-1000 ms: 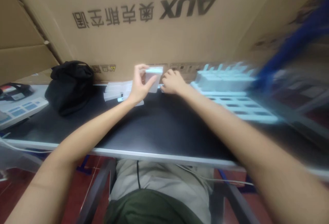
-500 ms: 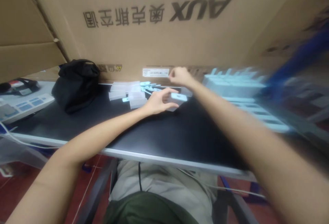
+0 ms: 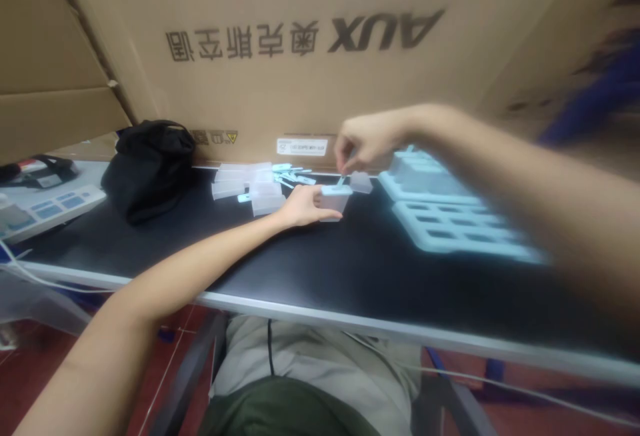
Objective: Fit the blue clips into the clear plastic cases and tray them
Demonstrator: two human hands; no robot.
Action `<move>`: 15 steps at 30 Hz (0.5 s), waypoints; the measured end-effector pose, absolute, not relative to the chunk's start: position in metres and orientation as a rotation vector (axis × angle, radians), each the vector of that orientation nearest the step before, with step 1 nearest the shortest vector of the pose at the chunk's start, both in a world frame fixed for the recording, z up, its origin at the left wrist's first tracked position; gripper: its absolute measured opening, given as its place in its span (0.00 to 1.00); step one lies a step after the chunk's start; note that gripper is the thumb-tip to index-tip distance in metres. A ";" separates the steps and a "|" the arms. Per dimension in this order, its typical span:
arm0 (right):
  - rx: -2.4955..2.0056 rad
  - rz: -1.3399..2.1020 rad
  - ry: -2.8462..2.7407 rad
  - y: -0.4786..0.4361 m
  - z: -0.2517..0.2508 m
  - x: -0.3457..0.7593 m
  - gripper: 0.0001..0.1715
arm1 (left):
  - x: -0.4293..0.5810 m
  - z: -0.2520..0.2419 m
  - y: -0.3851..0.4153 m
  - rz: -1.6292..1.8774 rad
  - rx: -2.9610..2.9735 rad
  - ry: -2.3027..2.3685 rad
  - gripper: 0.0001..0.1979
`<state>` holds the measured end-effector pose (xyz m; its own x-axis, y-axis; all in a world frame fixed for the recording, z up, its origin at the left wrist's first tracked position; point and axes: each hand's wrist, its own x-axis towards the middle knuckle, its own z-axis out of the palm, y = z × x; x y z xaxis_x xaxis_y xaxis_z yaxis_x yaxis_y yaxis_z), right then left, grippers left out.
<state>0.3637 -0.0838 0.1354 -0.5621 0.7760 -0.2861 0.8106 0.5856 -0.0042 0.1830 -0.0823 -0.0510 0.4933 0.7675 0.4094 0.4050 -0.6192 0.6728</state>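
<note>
My left hand [image 3: 303, 206] rests on the black table [image 3: 310, 256] with its fingers closed on a small translucent plastic box [image 3: 334, 199]. Just above that box my right hand [image 3: 361, 144] hovers, fingers pinched on a thin pale blue piece [image 3: 343, 180] whose lower end nearly touches the box top. Behind the left hand lie several more clear boxes [image 3: 245, 181] and loose pale blue strips [image 3: 293, 176]. Another small clear piece [image 3: 361, 183] lies right of the held box.
Light blue slotted trays [image 3: 450, 223] lie stacked at the right. A black bag [image 3: 150, 166] sits at the left, beside a white device with blue buttons [image 3: 40, 206]. A big cardboard carton [image 3: 310, 49] walls off the back of the table.
My left hand set the clear box down on the table nearer to me. My right hand lifted from the back of the table and came over the box, pinching a small piece.
</note>
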 end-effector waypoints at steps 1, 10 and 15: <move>1.276 -0.190 2.554 -0.082 0.130 0.359 0.19 | 0.183 -0.051 -0.082 0.962 2.245 0.969 0.24; 1.313 -0.217 2.391 -0.075 0.121 0.341 0.29 | 0.184 -0.051 -0.082 0.941 2.182 0.940 0.22; 1.272 -0.028 2.342 -0.102 0.118 0.322 0.18 | 0.184 -0.050 -0.086 0.904 2.225 0.986 0.23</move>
